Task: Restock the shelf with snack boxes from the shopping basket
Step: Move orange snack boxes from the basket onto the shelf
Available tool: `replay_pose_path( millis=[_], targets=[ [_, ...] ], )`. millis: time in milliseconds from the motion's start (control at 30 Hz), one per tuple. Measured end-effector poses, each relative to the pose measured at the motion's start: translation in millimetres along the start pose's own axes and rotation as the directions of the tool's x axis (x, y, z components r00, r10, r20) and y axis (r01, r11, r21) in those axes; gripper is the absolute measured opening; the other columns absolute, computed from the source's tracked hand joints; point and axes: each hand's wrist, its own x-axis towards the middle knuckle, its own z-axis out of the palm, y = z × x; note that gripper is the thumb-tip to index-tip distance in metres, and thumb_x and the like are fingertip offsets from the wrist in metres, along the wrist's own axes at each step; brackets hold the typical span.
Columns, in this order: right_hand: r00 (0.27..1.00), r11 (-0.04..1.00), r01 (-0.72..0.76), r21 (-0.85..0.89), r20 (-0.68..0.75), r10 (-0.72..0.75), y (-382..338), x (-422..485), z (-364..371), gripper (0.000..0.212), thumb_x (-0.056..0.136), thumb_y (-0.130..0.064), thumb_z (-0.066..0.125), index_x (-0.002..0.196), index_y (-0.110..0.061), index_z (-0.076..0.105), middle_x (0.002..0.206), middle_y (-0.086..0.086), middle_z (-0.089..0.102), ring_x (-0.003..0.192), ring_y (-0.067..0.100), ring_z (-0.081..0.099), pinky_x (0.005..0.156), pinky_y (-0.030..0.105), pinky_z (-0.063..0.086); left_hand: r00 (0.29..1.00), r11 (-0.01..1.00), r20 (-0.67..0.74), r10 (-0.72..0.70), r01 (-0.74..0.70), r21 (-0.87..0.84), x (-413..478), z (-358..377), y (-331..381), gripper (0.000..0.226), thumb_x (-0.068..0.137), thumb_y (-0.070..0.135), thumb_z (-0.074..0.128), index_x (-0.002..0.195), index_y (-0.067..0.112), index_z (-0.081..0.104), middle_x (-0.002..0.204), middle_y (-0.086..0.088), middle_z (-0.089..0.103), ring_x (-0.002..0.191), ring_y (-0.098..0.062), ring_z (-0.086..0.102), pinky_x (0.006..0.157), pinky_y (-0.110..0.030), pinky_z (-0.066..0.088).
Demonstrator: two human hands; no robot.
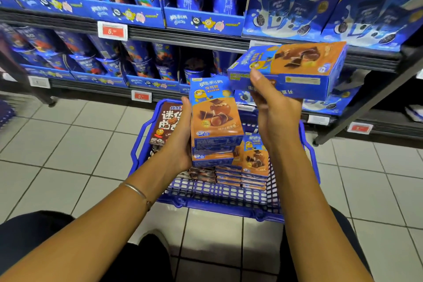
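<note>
While the shopping basket (219, 204) sits on the tiles in front of us, we've got both hands loaded. Our right hand (272, 107) pinches the near end of a single orange-and-blue snack box (295, 68), thumb up against it and fingers curled beneath. The box is raised flat beside the shelf edge (370, 62) on the right, not yet on it. Our left hand (180, 142) wraps the side of a stack of matching boxes (215, 121), two by the look of it, upright just above the basket. The thumb lies along the left edge and the fingers are hidden behind.

More boxes (249, 162) lie flat in the basket, with a brown box (168, 121) standing at its left wall.

Now the risks, as we judge them. That right grip has one end only, so the far end could dip and clip the shelf lip going in. The left stack hangs on side pressure alone. If we ease off while looking right, the front box could slide out.
</note>
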Motion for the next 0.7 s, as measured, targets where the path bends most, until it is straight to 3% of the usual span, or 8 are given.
replay_pose_path(
  millis=[100, 167, 267, 300, 400, 500, 600, 700],
  targets=[
    [0.990, 0.998, 0.018, -0.056, 0.140, -0.010, 10.9, -6.1, 9.4, 0.024, 0.068, -0.026, 0.082, 0.091, -0.026, 0.076, 0.091, -0.009, 0.074, 0.087, 0.012, 0.071, 0.082, 0.030, 0.055, 1.000, 1.000, 0.002, -0.022, 0.022, -0.017, 6.2, -5.9, 6.5, 0.089, 0.080, 0.094, 0.038, 0.117, 0.025, 0.081, 0.129, -0.014, 0.074, 0.114, -0.038, 0.073, 0.087, -0.058, 0.062],
    [0.983, 0.993, -0.032, -0.111, 0.175, 0.051, 15.9, -8.6, 13.0, 0.034, 0.065, -0.035, 0.084, 0.098, -0.033, 0.077, 0.093, -0.011, 0.075, 0.091, 0.011, 0.072, 0.083, 0.032, 0.056, 0.999, 0.999, 0.002, -0.035, 0.035, -0.031, 13.7, -12.6, 10.7, 0.090, 0.079, 0.095, 0.039, 0.116, 0.025, 0.081, 0.129, -0.015, 0.073, 0.113, -0.039, 0.073, 0.084, -0.057, 0.062],
    [0.979, 0.987, -0.156, -0.044, 0.122, 0.161, 13.3, -9.4, 21.8, 0.123, 0.043, -0.065, 0.094, 0.146, -0.015, 0.048, 0.127, 0.009, 0.066, 0.119, 0.028, 0.064, 0.108, 0.048, 0.048, 1.000, 0.999, 0.000, -0.021, 0.021, -0.042, 25.8, -20.5, 19.8, 0.087, 0.079, 0.095, 0.039, 0.113, 0.028, 0.082, 0.125, -0.013, 0.076, 0.108, -0.038, 0.075, 0.076, -0.054, 0.063],
    [0.976, 0.983, -0.184, 0.006, 0.119, 0.182, 9.4, -9.1, 25.0, 0.134, 0.041, -0.071, 0.090, 0.151, -0.011, 0.040, 0.135, 0.013, 0.061, 0.126, 0.032, 0.059, 0.114, 0.051, 0.042, 1.000, 0.999, -0.007, -0.009, 0.009, -0.042, 28.3, -21.2, 24.6, 0.084, 0.080, 0.094, 0.039, 0.111, 0.029, 0.083, 0.123, -0.013, 0.077, 0.106, -0.037, 0.076, 0.073, -0.053, 0.063],
    [0.953, 0.946, -0.278, 0.168, 0.168, 0.251, -14.9, -2.2, 39.4, 0.106, 0.073, -0.081, 0.063, 0.148, -0.008, 0.045, 0.148, 0.022, 0.051, 0.142, 0.044, 0.042, 0.120, 0.063, 0.026, 1.000, 1.000, -0.008, 0.005, -0.005, -0.018, 28.9, -16.1, 47.4, 0.083, 0.084, 0.091, 0.039, 0.121, 0.029, 0.079, 0.127, -0.013, 0.075, 0.111, -0.036, 0.074, 0.078, -0.053, 0.063],
    [0.932, 0.899, -0.361, 0.248, 0.108, 0.345, -45.4, 9.9, 56.3, 0.084, 0.094, -0.076, 0.025, 0.138, -0.012, 0.060, 0.141, 0.016, 0.060, 0.138, 0.040, 0.049, 0.119, 0.061, 0.030, 1.000, 1.000, -0.005, 0.012, -0.012, -0.026, 13.7, 1.8, 80.5, 0.086, 0.084, 0.090, 0.037, 0.127, 0.027, 0.076, 0.131, -0.014, 0.073, 0.116, -0.036, 0.072, 0.083, -0.052, 0.063],
    [0.911, 0.899, -0.411, 0.153, 0.037, 0.410, -90.5, 15.1, 87.7, 0.062, 0.105, -0.045, 0.037, 0.148, -0.002, 0.047, 0.147, 0.019, 0.054, 0.139, 0.041, 0.047, 0.114, 0.057, 0.040, 1.000, 0.999, -0.026, 0.014, -0.015, -0.046, -21.4, 31.9, 123.0, 0.091, 0.082, 0.089, 0.039, 0.129, 0.018, 0.072, 0.130, -0.015, 0.073, 0.117, -0.037, 0.072, 0.086, -0.052, 0.062],
    [0.889, 0.890, -0.457, 0.000, 0.026, 0.457, -152.4, 16.5, 122.4, 0.058, 0.097, -0.024, 0.051, 0.146, 0.006, 0.044, 0.150, 0.028, 0.047, 0.140, 0.047, 0.043, 0.116, 0.064, 0.034, 0.999, 0.999, -0.039, 0.014, -0.015, -0.046, -71.1, 69.5, 172.6, 0.086, 0.087, 0.086, 0.037, 0.123, 0.017, 0.073, 0.121, -0.016, 0.076, 0.107, -0.036, 0.076, 0.077, -0.048, 0.064]
  ],
)
